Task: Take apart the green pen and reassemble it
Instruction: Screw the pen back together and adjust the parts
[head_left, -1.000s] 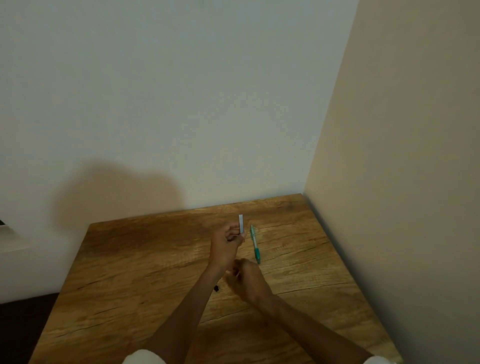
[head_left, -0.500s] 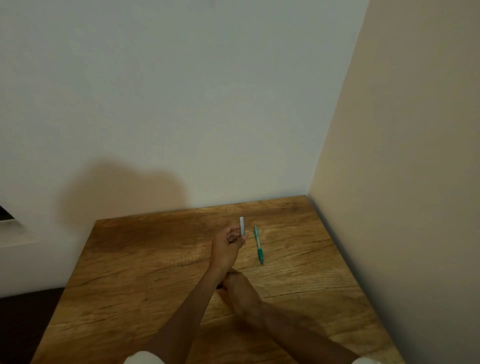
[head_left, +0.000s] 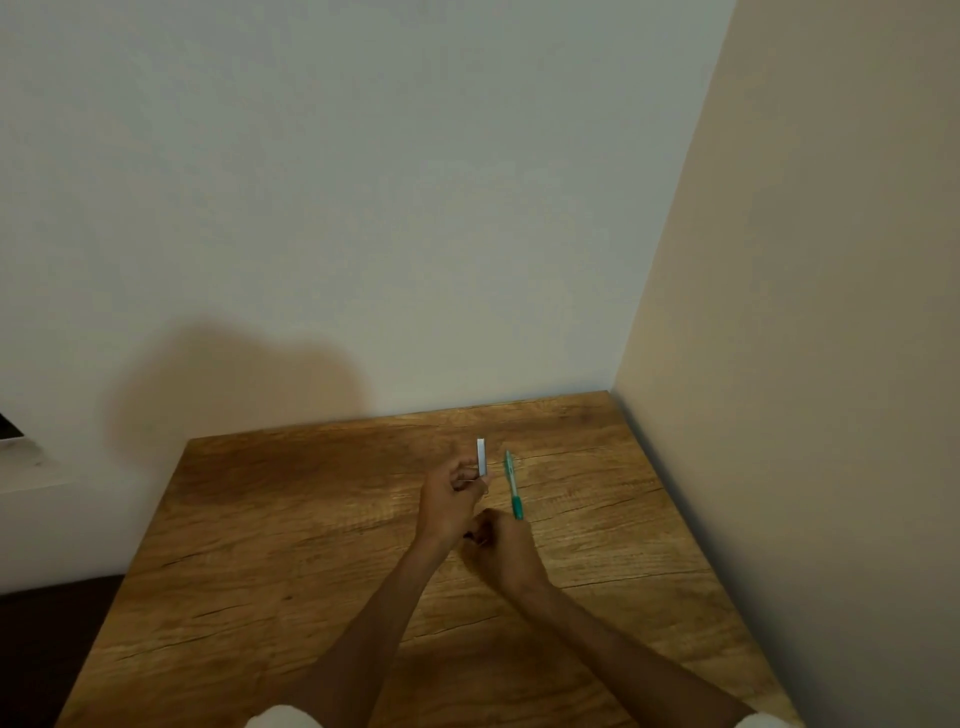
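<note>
The left hand is raised over the wooden table, fingers curled around a pale barrel piece held upright. The right hand sits just below, fingers curled; its contents cannot be made out. The green pen lies on the table just beside both hands.

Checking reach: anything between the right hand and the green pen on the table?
Nothing visible. The green pen lies on bare wooden table just beyond the right hand. The left hand, holding a white piece, sits beside the pen.
</note>
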